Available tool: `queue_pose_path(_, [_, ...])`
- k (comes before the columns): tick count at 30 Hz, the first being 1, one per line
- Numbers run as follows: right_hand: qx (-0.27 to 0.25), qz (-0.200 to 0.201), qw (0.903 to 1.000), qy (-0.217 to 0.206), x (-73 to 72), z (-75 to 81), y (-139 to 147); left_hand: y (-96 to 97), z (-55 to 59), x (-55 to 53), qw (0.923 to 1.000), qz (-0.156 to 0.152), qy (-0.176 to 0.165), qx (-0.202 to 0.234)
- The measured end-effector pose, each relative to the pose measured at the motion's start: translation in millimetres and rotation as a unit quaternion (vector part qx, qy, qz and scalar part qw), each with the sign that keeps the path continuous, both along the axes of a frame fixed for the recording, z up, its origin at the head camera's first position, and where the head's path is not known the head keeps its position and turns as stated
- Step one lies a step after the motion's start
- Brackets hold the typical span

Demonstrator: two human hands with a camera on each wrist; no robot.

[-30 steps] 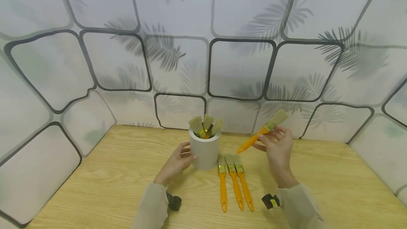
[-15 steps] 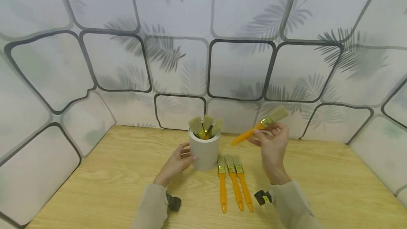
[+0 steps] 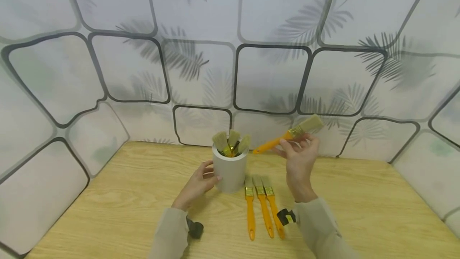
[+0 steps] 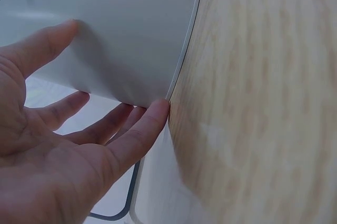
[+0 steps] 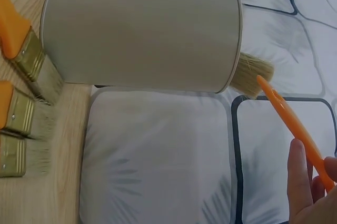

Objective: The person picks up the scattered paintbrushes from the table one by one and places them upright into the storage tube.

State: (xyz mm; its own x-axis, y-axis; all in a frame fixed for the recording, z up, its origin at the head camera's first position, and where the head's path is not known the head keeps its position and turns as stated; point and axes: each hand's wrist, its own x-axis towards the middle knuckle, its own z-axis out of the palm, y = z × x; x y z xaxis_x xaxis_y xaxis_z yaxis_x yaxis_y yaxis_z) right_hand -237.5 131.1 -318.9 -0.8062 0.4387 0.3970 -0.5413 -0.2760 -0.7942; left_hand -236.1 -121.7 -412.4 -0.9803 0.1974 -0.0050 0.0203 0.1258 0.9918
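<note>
A whitish cylindrical pot (image 3: 230, 175) stands upright on the table, with three bristle brushes (image 3: 233, 137) in it, bristles up. My left hand (image 3: 195, 187) holds the pot's left side; in the left wrist view the thumb lies on its wall (image 4: 131, 29) and the fingers reach along its side, one down near the base. To the right of the pot, my right hand (image 3: 302, 165) pinches a paintbrush (image 3: 274, 144) by its orange handle. This brush slants, bristles up to the right, handle end by the pot's rim. The handle end (image 5: 281, 108) overlaps the bristles in the right wrist view.
Three orange-handled paintbrushes (image 3: 250, 211) lie side by side on the wooden table (image 3: 118, 211), just right of and in front of the pot, bristles away from me. My right wrist's camera (image 3: 286, 217) overlaps one handle. Behind rises a patterned wall covering (image 3: 273, 79).
My right hand has moved left and slightly up with the paintbrush, bringing its handle end close to the pot and tilting it flatter. My left hand has stayed on the pot.
</note>
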Motion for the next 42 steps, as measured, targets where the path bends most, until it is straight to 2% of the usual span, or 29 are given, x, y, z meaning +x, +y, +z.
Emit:
queue_pose_path(5, [-0.009,0.006,0.9997,0.021,-4.2,1.4,-10.2,-0.6,-1.5,-0.9,1.0000,0.003,-0.002,-0.002])
queue_pose_path(12, [0.020,0.016,0.9987,0.045,-9.0,2.6,-24.9,-0.2,-0.6,-1.7,1.0000,0.002,0.001,0.001])
queue_pose_path(19, [0.038,0.018,0.9978,0.051,-7.2,4.5,-33.3,0.2,2.6,-0.3,1.0000,0.000,0.003,0.004])
queue_pose_path(25, [0.076,0.019,0.9949,0.063,-7.0,4.2,-44.1,-0.4,3.0,-0.1,1.0000,0.003,0.005,0.003])
queue_pose_path(29, [0.121,0.006,0.9903,0.067,-8.4,1.5,-52.6,-0.4,1.3,-0.7,1.0000,0.003,0.007,0.004])
queue_pose_path(32, [0.175,-0.015,0.9822,0.068,-8.0,-0.7,-58.3,-0.1,0.7,-0.6,1.0000,0.003,0.007,0.001])
queue_pose_path(34, [0.222,-0.029,0.9726,0.064,-7.2,-2.4,-61.3,0.0,0.6,-0.2,1.0000,0.003,0.009,-0.001])
queue_pose_path(36, [0.271,-0.040,0.9594,0.067,-7.0,-3.6,-63.5,0.1,0.6,0.1,0.9999,0.003,0.010,-0.003])
queue_pose_path(39, [0.345,-0.052,0.9341,0.074,-7.0,-2.6,-65.7,0.0,1.2,0.9,0.9999,0.000,0.011,-0.003])
queue_pose_path(42, [0.386,-0.047,0.9177,0.083,-6.7,0.9,-66.6,0.2,2.5,1.4,0.9999,-0.003,0.012,0.000])
